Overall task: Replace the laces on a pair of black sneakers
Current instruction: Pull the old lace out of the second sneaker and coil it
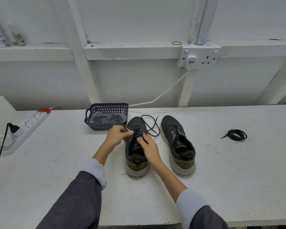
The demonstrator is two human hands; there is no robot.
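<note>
On left sneaker point(135, 162) | left hand point(116, 135) pinches lace point(137, 129) | right hand point(149, 147) (spread) rests

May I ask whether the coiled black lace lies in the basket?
No, the coiled lace lies on the table, apart from the basket.

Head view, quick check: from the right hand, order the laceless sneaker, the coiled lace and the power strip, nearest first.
1. laceless sneaker: immediately right of the right hand.
2. coiled lace: farther right, past that sneaker.
3. power strip: far off on the left side.
</note>
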